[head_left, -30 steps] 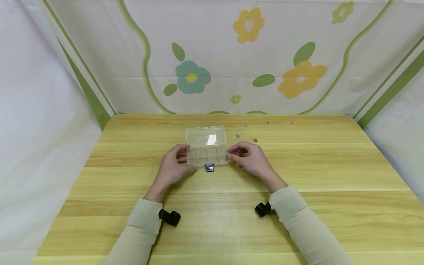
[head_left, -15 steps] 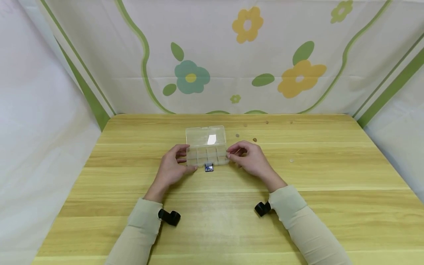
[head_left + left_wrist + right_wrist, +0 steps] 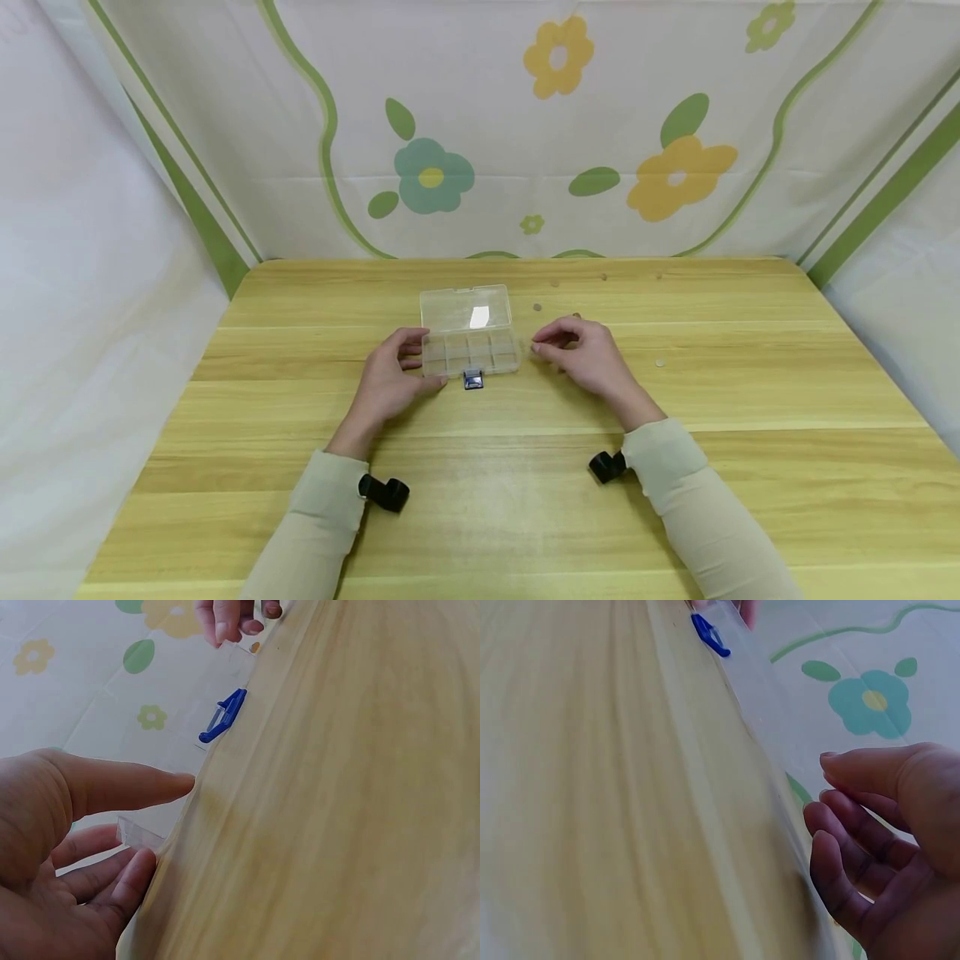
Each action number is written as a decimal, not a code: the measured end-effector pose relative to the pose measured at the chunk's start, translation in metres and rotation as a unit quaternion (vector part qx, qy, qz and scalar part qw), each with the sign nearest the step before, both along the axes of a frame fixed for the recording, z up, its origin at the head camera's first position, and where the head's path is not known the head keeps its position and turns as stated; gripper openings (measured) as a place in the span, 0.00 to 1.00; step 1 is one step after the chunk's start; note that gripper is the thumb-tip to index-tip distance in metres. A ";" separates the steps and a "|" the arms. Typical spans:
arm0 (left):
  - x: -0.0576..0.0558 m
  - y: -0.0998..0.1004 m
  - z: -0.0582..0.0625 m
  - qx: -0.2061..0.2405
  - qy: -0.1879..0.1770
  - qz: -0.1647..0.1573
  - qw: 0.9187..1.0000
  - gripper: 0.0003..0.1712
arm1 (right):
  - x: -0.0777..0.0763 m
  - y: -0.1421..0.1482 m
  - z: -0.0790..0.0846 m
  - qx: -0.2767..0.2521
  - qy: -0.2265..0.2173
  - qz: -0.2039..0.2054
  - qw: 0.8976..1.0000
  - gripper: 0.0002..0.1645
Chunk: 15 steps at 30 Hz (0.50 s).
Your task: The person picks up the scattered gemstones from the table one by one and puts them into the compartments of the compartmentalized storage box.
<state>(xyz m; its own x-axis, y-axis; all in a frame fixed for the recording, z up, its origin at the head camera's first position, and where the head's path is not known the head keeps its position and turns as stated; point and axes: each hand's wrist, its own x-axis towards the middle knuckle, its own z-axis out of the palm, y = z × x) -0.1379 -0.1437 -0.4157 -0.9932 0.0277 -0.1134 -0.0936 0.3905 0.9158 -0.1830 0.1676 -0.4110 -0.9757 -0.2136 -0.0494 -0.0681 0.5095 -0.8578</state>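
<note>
A clear plastic compartment box (image 3: pixel 471 363) lies on the table with its lid (image 3: pixel 453 310) raised and tilted back. A blue latch (image 3: pixel 473 380) hangs down at its front edge; both wrist views show this blue latch (image 3: pixel 225 716) too. My left hand (image 3: pixel 393 375) holds the box's left end, thumb at the front edge and fingers round the corner. My right hand (image 3: pixel 581 354) is just off the box's right end, thumb and fingertips close together and loosely bent. No object shows between its fingers in the right wrist view. Beyond its knuckles, a brown coin-like disc (image 3: pixel 577 315) is partly hidden.
Several small coin-like discs lie scattered on the wooden table (image 3: pixel 480 500). One grey disc (image 3: pixel 537 307) is behind the box's right side, and a pale disc (image 3: pixel 660 363) is to the right of my right hand. A flower-printed cloth (image 3: pixel 480 125) hangs behind the table.
My right hand has come off the box's right end and moved a little to the right, now overlapping the brown disc. My left hand and the box have stayed put.
</note>
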 end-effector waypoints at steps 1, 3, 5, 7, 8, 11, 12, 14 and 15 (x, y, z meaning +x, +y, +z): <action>0.000 0.000 0.000 0.000 -0.001 0.000 1.000 0.46 | 0.000 0.003 0.000 0.004 0.003 -0.003 1.000 0.09; 0.000 0.000 0.000 -0.001 -0.001 0.001 1.000 0.46 | -0.001 0.009 0.000 0.013 0.010 -0.009 1.000 0.08; 0.000 0.000 0.000 -0.001 0.000 0.001 1.000 0.46 | -0.002 0.015 0.000 0.023 0.012 -0.016 1.000 0.08; 0.000 0.000 0.000 -0.001 0.000 0.000 1.000 0.46 | -0.003 0.022 0.000 0.034 0.014 -0.024 0.999 0.09; 0.000 0.000 0.000 -0.001 0.001 0.000 1.000 0.46 | -0.004 0.025 0.001 0.039 0.015 -0.028 0.999 0.09; 0.000 0.000 0.000 -0.001 0.001 0.000 1.000 0.46 | -0.005 0.036 0.002 0.049 0.016 -0.045 0.998 0.10; 0.000 0.000 0.000 -0.001 0.001 0.000 1.000 0.46 | -0.005 0.040 0.002 0.052 0.015 -0.051 0.997 0.10; 0.000 0.000 -0.001 0.000 0.002 -0.001 1.000 0.46 | -0.005 0.047 0.002 0.058 0.015 -0.062 0.996 0.11; 0.000 0.000 -0.001 0.000 0.002 -0.001 1.000 0.46 | -0.005 0.050 0.003 0.061 0.016 -0.067 0.996 0.11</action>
<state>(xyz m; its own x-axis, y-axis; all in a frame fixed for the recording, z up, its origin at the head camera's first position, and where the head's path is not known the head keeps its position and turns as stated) -0.1377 -0.1438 -0.4164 -0.9937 0.0296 -0.1085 -0.0884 0.3903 0.9164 -0.1879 0.2178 -0.4084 -0.9965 -0.0749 -0.0362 -0.0177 0.6156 -0.7879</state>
